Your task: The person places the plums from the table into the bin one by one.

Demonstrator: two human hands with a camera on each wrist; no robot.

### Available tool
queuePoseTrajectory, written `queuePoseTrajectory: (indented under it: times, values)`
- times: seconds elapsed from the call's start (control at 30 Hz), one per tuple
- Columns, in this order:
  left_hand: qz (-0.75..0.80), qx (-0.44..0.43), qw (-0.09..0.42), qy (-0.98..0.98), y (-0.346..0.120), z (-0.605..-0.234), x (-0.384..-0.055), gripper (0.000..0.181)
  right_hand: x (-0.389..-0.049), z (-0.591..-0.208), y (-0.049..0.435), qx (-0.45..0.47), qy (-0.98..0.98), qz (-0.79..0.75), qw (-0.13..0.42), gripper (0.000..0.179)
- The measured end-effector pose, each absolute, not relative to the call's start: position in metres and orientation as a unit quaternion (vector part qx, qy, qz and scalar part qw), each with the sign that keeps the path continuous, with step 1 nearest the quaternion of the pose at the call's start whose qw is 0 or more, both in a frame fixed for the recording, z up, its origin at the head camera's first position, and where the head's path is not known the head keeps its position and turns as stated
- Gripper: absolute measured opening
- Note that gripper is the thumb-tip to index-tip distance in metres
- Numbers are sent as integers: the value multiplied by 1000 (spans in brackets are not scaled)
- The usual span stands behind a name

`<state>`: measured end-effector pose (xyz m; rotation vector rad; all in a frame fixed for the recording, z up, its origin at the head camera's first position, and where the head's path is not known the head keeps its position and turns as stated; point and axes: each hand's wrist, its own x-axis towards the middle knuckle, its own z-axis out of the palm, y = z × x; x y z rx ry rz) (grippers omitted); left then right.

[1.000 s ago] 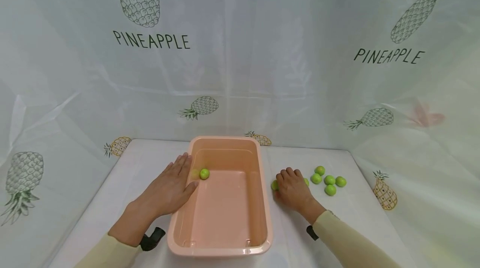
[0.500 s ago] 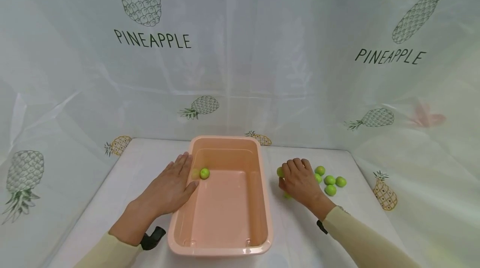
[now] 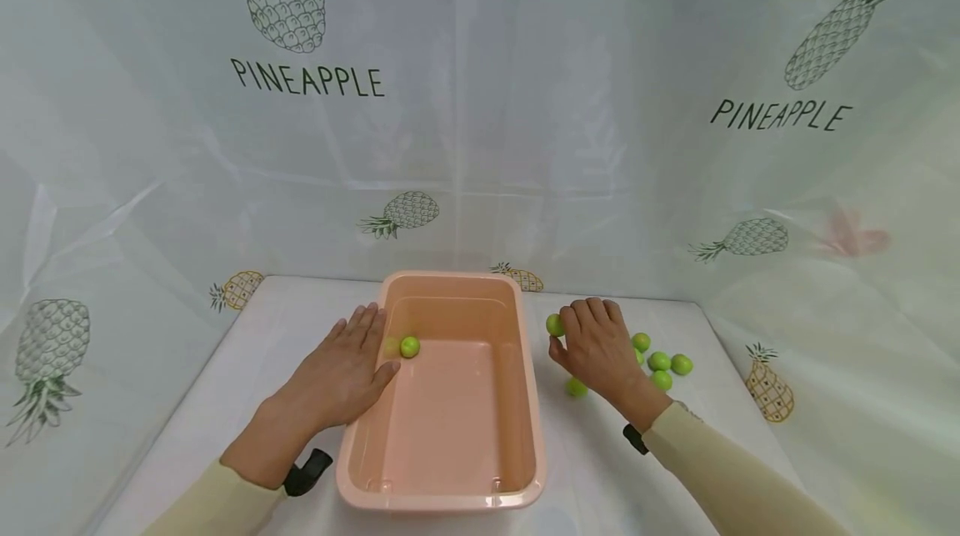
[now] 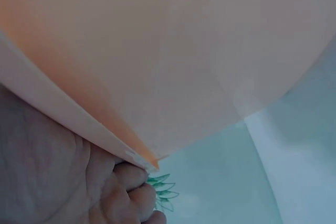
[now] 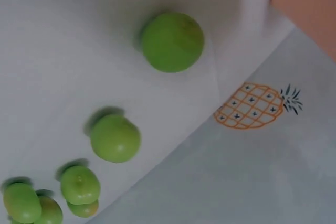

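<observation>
Fingers [image 3: 366, 328] straight in the head view, the left hand [image 3: 337, 378] touches the tub [image 3: 442, 502] along its left side, the right hand [image 3: 600, 353] pinching a green fruit [image 3: 554, 324] farther right; left wrist shows palm [image 4: 42, 156] against tub, right wrist loose fruits [image 5: 115, 138].

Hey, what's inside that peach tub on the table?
Inside the peach tub, one round green fruit shows near the far left corner. The left hand covers part of the tub's left side, so that stretch is hidden.
</observation>
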<state>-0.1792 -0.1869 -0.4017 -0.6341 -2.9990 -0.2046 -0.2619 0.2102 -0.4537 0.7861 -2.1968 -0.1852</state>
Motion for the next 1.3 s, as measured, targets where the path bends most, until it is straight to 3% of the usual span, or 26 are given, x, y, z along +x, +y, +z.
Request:
queuePoseTrajectory:
  times: [0.6,0.9,1.3]
  values:
    - [-69,-202,41,-976,-187,-404,-179,73,-259,-386,128,378,-812,-27,444,25]
    - [-73,-195,37,-977,-186,-406,-179,75,-250,-396,82,471,-806,-65,353,27]
    - [-76,-196,34,-977,-184,-405,-180,75,-248,-411,66,472,-812,-88,332,22]
